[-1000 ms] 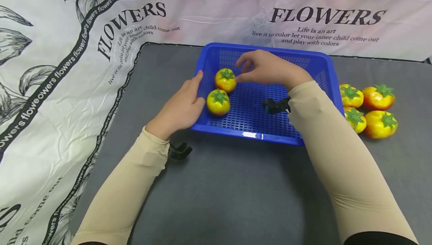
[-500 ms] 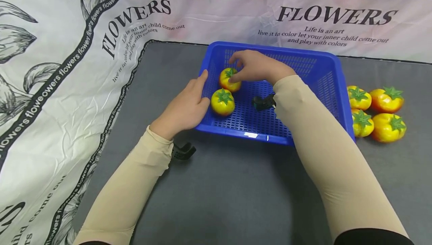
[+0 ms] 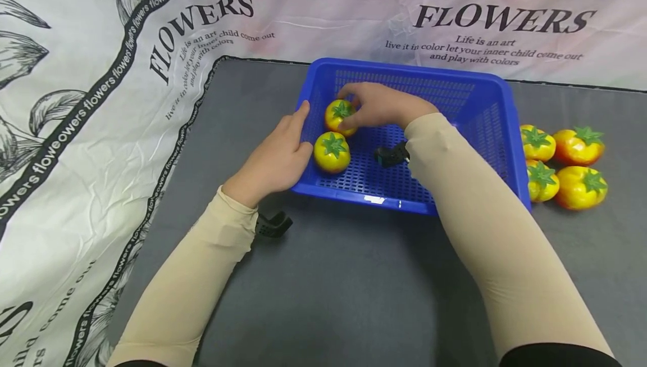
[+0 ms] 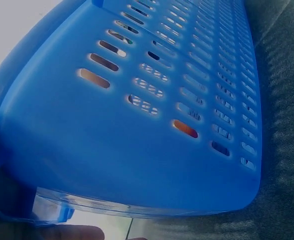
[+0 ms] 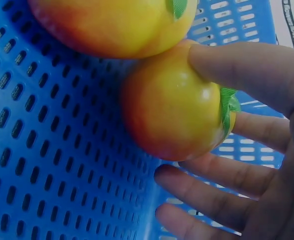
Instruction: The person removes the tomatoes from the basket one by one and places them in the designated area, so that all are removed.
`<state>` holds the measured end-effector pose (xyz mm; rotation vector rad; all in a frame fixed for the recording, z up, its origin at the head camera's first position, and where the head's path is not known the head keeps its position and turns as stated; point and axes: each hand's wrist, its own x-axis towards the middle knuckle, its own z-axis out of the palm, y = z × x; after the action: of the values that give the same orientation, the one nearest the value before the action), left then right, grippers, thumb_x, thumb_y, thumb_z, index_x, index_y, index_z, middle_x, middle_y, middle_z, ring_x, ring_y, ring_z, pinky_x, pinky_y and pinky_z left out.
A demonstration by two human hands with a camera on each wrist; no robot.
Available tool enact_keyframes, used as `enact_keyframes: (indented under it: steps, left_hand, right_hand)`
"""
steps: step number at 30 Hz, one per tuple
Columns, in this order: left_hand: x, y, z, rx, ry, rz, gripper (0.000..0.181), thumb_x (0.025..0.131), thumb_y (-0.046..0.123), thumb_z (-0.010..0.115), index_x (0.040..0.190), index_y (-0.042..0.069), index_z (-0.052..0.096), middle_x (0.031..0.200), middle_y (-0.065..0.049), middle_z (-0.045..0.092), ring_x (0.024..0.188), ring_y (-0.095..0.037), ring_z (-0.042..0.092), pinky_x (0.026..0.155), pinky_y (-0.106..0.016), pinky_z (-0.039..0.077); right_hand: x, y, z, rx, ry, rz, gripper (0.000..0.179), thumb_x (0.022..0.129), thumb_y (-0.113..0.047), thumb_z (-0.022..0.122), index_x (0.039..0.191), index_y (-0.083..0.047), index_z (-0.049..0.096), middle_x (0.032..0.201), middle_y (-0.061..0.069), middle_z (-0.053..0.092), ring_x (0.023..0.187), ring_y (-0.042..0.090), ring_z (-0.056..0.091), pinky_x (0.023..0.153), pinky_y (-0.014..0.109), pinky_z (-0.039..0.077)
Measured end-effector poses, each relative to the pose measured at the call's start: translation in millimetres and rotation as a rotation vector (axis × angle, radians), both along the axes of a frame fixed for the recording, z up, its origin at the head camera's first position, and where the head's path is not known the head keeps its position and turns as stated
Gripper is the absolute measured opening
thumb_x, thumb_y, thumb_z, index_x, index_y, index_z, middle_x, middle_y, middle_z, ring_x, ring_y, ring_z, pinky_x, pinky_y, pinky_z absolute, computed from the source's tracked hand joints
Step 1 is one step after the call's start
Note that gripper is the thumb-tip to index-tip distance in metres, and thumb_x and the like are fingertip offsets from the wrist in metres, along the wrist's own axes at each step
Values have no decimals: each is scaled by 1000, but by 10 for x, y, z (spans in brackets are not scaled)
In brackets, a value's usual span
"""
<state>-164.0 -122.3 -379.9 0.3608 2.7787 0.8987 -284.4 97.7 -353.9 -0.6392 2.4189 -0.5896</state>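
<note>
A blue plastic basket [image 3: 404, 203] stands on the grey table, with two yellow-red tomatoes with green leafy tops at its left end. My right hand [image 3: 381, 105] reaches inside and holds the far tomato [image 3: 338, 113], thumb on one side and fingers on the other. In the right wrist view this tomato [image 5: 172, 107] sits low against the basket wall. The near tomato [image 3: 331, 153] lies right beside it. My left hand [image 3: 275, 156] holds the basket's left rim, index finger stretched along it; its other fingers are mostly hidden. Only fingertips [image 4: 77, 232] show in the left wrist view.
Several more tomatoes [image 3: 578, 146] lie grouped on the table just right of the basket. Behind the basket and along the left runs a white cloth [image 3: 323, 24] with printed flowers and lettering. Black wrist devices [image 3: 273, 225] hang below both sleeves.
My right hand has moved left and down from beside the far tomato, and its thumb and fingers have closed round it. The left hand stays at the rim.
</note>
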Motion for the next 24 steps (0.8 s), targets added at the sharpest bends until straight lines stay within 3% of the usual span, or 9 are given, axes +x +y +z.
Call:
enact_keyframes:
  steps: [11, 17, 24]
  left_hand:
    - [13, 22, 44, -16, 4, 3, 73, 107, 26, 38, 171, 16, 4, 170, -15, 27, 150, -30, 38, 122, -52, 34]
    - [18, 16, 49, -31, 8, 5, 74, 107, 27, 39, 171, 16, 3, 168, -17, 30, 144, -31, 44, 119, -53, 38]
    - [10, 24, 42, -52, 5, 16, 74, 107, 28, 39, 171, 18, 3, 167, -16, 32, 138, -32, 48, 114, -56, 42]
  right_hand:
    - [-53, 131, 9, -35, 62, 15, 74, 93, -34, 78, 156, -8, 49, 145, 23, 59, 132, 37, 56, 111, 52, 46]
    - [-14, 210, 60, -53, 60, -34, 71, 93, -38, 77, 155, -13, 51, 144, 18, 60, 129, 34, 57, 111, 54, 47]
    - [24, 277, 86, -52, 58, -33, 73, 93, -39, 77, 155, -12, 50, 144, 20, 59, 129, 35, 56, 111, 54, 46]
